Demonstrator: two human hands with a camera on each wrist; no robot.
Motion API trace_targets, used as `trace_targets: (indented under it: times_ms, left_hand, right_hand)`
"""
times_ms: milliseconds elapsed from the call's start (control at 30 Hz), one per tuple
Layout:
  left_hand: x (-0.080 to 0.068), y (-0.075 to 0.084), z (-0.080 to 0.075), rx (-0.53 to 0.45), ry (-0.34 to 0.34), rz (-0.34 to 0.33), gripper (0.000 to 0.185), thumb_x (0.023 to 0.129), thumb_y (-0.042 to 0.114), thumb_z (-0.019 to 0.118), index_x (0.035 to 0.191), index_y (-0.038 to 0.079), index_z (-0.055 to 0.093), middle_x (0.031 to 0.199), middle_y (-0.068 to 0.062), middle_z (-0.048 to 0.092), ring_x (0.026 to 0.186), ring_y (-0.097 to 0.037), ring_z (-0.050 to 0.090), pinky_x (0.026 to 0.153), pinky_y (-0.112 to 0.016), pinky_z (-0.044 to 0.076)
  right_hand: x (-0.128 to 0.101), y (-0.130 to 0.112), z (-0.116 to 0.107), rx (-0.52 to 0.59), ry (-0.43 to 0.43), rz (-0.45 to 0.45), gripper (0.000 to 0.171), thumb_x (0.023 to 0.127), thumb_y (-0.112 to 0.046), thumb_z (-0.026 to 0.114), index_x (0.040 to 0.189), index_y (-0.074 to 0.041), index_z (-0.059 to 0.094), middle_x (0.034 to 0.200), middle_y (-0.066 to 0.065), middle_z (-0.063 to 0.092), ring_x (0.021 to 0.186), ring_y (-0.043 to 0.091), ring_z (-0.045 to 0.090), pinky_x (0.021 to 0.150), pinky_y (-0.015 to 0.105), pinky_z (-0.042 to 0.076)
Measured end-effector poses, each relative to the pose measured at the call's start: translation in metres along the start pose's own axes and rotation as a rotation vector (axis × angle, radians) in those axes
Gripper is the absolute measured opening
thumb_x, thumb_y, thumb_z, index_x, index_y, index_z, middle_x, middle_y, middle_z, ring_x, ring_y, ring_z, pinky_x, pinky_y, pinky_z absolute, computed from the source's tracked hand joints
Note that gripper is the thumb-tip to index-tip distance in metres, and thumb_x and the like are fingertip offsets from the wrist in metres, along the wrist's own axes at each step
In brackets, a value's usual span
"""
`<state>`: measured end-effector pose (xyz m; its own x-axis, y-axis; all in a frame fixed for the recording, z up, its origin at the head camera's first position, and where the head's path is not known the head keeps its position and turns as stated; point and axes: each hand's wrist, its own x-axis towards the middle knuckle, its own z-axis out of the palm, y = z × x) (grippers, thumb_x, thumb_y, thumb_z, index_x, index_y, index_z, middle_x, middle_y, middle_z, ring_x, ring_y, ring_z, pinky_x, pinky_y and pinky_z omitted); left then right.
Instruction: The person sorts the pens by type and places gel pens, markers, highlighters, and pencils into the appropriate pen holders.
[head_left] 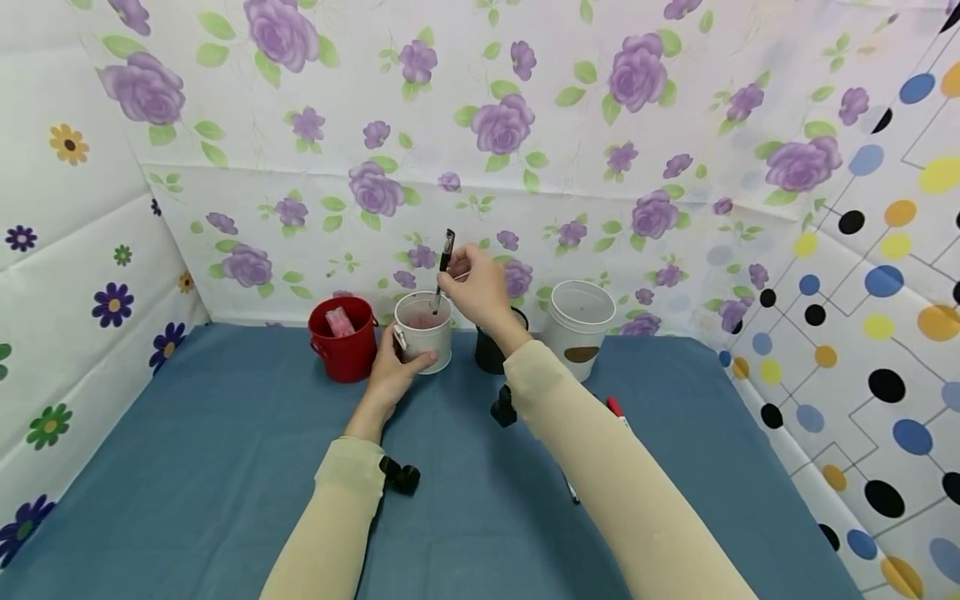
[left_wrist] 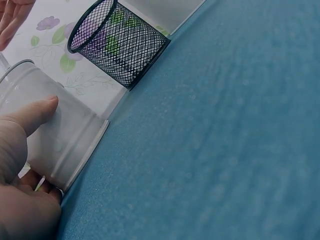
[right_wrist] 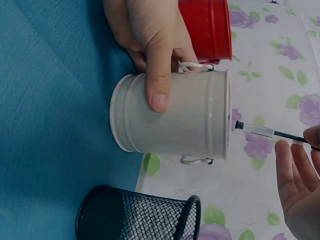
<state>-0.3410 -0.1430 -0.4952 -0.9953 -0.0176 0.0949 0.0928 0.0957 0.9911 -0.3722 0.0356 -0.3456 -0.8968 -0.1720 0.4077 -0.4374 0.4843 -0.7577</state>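
Looks like you're on the placing step: right hand's (head_left: 478, 287) fingers pinch the pen (head_left: 447, 257) near upright, just above the white bucket's (head_left: 429, 343) mouth; left hand's (head_left: 390, 372) fingers grip its side; next move likely calls for a straight lower, clear of its rim; right of it, your arm (head_left: 600, 475) part-hides the mesh cup (head_left: 489, 357); its inside is hard to make out.

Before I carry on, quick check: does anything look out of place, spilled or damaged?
Mildly odd: a red-capped pen lies loose on the table, partly hidden by the right sleeve, while the right hand holds another pen over the small white bucket. Nothing looks spilled or toppled.
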Motion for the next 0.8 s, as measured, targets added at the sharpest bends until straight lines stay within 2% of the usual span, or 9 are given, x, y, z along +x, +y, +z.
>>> trace_targets:
  times_ms: [233, 467, 800]
  left_hand:
    - [0.001, -0.001, -0.001, -0.004, 0.004, 0.002, 0.093, 0.096, 0.022, 0.082, 0.168, 0.016, 0.023, 0.168, -0.012, 0.034, 0.154, -0.030, 0.032, 0.129, -0.050, 0.027]
    - [0.001, 0.001, 0.000, -0.011, -0.011, -0.019, 0.095, 0.097, 0.022, 0.081, 0.169, 0.017, 0.020, 0.169, -0.012, 0.031, 0.155, -0.030, 0.030, 0.129, -0.051, 0.026]
    - [0.003, 0.001, -0.002, -0.041, -0.023, -0.050, 0.098, 0.097, 0.019, 0.080, 0.171, 0.017, 0.015, 0.173, -0.014, 0.026, 0.158, -0.033, 0.026, 0.131, -0.052, 0.022]
  right_hand:
    - [-0.005, 0.007, 0.012, -0.059, -0.070, 0.043, 0.012, 0.103, -0.019, 0.070, 0.107, -0.011, 0.062, 0.106, 0.008, 0.074, 0.095, 0.021, 0.073, 0.082, 0.035, 0.062]
    - [-0.009, 0.011, 0.020, -0.073, -0.069, 0.075, 0.012, 0.102, -0.017, 0.072, 0.107, -0.010, 0.063, 0.104, 0.008, 0.075, 0.096, 0.022, 0.072, 0.081, 0.037, 0.061]
    - [-0.013, 0.016, 0.030, -0.102, -0.113, 0.098, 0.014, 0.100, -0.018, 0.075, 0.110, -0.011, 0.068, 0.102, 0.006, 0.075, 0.095, 0.021, 0.072, 0.083, 0.038, 0.061]
